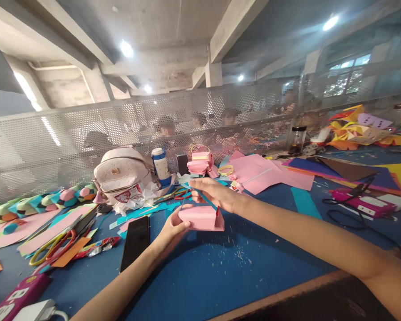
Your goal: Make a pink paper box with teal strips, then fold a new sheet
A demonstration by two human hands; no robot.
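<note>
A small folded pink paper box (pixel 198 218) is gripped in my left hand (pixel 172 229), thumb on its near side and fingers behind. A thin blue paper strip (pixel 207 199) runs slantwise over the box toward a small red spot at its right end. Above the box, my right hand (pixel 217 192) has its fingers closed around the strip's upper end; the fingertips are partly hidden. Behind my hands stands a stack of pink folded paper pieces (pixel 199 164).
A black phone (pixel 136 240), scissors (pixel 55 247) and paper scraps lie left. A pale backpack (pixel 122 171) and a bottle (pixel 161 166) stand behind. Pink sheets (pixel 257 171) and a purple power strip (pixel 364 203) with cables lie right. A perforated screen (pixel 53 147) runs along the back.
</note>
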